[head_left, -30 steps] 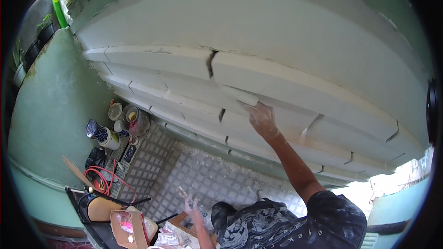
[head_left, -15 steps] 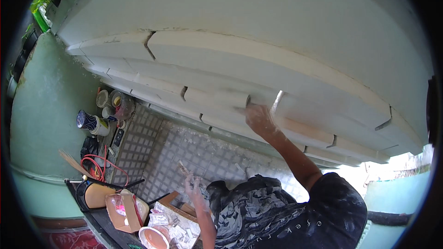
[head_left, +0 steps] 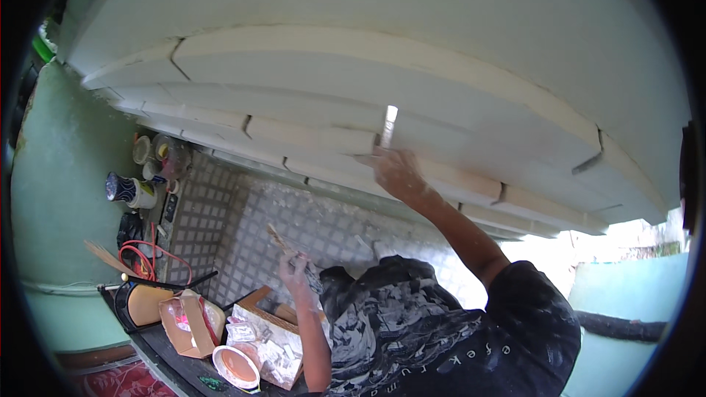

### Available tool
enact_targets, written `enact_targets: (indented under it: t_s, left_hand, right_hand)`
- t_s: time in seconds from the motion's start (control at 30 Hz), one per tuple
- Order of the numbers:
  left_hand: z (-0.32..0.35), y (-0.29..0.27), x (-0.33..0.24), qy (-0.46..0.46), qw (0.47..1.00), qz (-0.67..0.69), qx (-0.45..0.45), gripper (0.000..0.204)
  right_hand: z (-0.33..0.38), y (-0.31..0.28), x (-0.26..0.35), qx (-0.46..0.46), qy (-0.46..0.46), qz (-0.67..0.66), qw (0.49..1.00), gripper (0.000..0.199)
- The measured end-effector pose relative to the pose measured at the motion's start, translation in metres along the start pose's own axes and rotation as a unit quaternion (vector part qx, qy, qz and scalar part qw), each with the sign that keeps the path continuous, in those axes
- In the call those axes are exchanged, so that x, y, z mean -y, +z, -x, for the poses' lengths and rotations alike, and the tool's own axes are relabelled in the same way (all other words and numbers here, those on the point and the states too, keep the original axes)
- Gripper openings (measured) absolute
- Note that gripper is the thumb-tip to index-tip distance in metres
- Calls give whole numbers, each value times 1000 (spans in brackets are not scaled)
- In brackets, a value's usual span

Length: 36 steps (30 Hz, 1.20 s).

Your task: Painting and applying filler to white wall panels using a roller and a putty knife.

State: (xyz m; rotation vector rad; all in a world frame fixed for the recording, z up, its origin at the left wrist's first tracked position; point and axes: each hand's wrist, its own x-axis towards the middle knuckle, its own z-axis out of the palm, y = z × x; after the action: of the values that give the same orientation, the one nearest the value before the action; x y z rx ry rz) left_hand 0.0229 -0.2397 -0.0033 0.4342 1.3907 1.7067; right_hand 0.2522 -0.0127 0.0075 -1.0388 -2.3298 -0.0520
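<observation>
My right hand (head_left: 397, 175) is raised against the pale stepped ledges (head_left: 323, 114) of the wall, its fingers closed and blurred. A thin dark edge pokes out left of the fingertips; its kind is unclear. Just above the fingers stands a bright narrow strip (head_left: 390, 126), and I cannot tell whether it belongs to a held tool or to the ledge. Lower down, my left hand (head_left: 296, 272), whitened with powder, is closed on a narrow tan stick-like tool (head_left: 276, 238) pointing up and left. Its other end is hidden by the hand.
On a black surface at lower left are a white tub (head_left: 237, 367) with pinkish contents, an open cardboard box (head_left: 190, 327) and a powdery board (head_left: 276, 356). Beyond them lie red hose (head_left: 140, 259), paint cans (head_left: 131, 190) and tiled floor (head_left: 246, 224).
The view has shifted, so the ledges and floor items appear farther left and mostly higher. My right hand has moved left and slightly up in the picture, still at the ledge. My left hand keeps its tool.
</observation>
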Motion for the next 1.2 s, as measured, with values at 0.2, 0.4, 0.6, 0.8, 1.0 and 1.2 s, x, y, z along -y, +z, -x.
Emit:
enact_targets:
  t_s: [0.2, 0.4, 0.6, 0.8, 1.0, 1.2]
  left_hand:
    - [-4, 63, -25, 79, 995, -63, -13, 44]
    - [1, 66, -10, 38, 992, -108, -52, 53]
    - [33, 24, 35, -33, 993, -80, -75, 48]
    - [74, 5, 41, -39, 996, -39, -67, 57]
    - [124, 3, 52, -36, 996, 4, -83, 56]
    - [136, -17, 107, -107, 978, 176, -37, 50]
  right_hand:
    - [-27, -37, 53, 97, -81, -267, 956, 35]
    - [7, -11, 87, 97, -135, -381, 910, 34]
    - [42, 1, 97, 270, -134, -428, 852, 52]
    - [79, -15, 130, 438, 13, -608, 662, 53]
    - [119, -37, 150, 448, 27, -603, 660, 63]
    - [185, -9, 133, 262, -120, -476, 831, 65]
